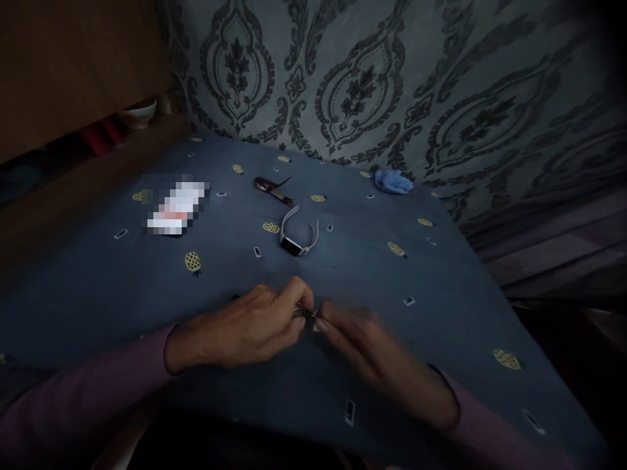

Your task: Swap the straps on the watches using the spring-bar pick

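My left hand (252, 325) is closed, its thumb and fingers pinching one side of a small metallic object (310, 316) low in the middle of the view. From the right, my right hand (365, 343), slightly blurred, pinches the other side of it. Most of the object is hidden by my fingers, so I cannot make out what it is. Beyond my hands a smartwatch (292, 245) with a pale grey strap lies with its band curved open. Farther back rests a watch (274, 190) with a dark reddish-brown strap.
A pixelated white item (179, 209) lies on the blue patterned tablecloth (220, 274) at left. A crumpled blue cloth (394, 182) is near the back edge, by the patterned wall. A bowl (140, 115) and red items sit on a shelf at upper left.
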### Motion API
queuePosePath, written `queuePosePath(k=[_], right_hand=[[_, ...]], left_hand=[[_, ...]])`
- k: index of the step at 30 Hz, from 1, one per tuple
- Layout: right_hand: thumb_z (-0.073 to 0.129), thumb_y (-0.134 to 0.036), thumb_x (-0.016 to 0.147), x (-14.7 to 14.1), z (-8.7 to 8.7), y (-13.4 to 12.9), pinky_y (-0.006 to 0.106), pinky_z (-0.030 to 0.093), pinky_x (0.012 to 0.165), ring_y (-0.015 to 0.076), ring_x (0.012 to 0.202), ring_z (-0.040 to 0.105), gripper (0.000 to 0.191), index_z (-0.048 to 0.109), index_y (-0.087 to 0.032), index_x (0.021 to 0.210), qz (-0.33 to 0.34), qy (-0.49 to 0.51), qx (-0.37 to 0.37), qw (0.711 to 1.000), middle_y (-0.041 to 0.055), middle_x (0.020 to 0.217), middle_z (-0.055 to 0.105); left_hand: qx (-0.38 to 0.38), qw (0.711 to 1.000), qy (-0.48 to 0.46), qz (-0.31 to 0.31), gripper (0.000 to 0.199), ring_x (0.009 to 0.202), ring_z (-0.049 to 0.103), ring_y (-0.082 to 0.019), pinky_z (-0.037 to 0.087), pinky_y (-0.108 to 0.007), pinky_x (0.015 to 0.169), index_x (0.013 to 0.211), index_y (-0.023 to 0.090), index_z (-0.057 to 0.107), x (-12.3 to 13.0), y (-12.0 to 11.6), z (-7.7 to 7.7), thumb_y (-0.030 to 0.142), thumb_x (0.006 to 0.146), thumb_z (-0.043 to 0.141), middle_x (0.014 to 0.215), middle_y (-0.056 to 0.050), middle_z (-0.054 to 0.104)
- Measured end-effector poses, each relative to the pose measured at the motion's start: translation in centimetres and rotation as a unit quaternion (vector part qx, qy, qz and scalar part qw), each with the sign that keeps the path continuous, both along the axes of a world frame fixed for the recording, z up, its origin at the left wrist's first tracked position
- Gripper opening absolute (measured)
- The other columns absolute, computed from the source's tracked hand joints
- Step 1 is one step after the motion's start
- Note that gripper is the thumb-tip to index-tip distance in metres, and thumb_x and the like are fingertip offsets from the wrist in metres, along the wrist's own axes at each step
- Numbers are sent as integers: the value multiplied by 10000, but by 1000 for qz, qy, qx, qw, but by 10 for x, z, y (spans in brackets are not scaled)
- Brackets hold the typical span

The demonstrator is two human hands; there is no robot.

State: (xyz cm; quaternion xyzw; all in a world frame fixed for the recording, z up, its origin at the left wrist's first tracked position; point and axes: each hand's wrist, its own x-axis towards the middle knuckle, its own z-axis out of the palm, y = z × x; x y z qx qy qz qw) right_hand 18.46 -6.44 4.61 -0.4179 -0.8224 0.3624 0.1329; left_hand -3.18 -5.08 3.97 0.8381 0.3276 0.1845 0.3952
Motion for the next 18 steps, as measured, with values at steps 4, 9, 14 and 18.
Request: queuePosePath(k=[4,9,14,18], right_hand=[[321,-227,1034,2,-4,1,256,385,570,115,578,496,286,483,-197,800,35,-20,53,998,4,732,565],[334,-307,1049,1,-1,5,250,398,568,114,593,459,339,460,-203,751,19,6,-2,1000,-12,691,529],[334,-394,1054,2,0,7,244,430,579,122,621,472,390,456,-207,734,20,56,-60,996,-17,677,482],[357,-259,1037,3,-4,6,264,406,570,123,590,483,291,480,-211,778,45,27,71,996,-11,701,528]], left_hand=[[-90,996,-23,19,56,643,491,-140,408,-279,671,1024,232,393,0,1,4,232,969,405,692,66,472],[-90,995,-37,11,73,672,499,-145,405,-291,682,1044,231,404,-3,5,1,257,979,420,709,59,488],[-94,994,-50,-17,72,648,482,-128,403,-288,674,1027,226,408,-4,8,4,220,959,430,757,47,517],[-183,980,-79,12,59,645,427,-124,377,-263,619,1002,222,426,-4,9,5,253,957,447,723,57,458]])
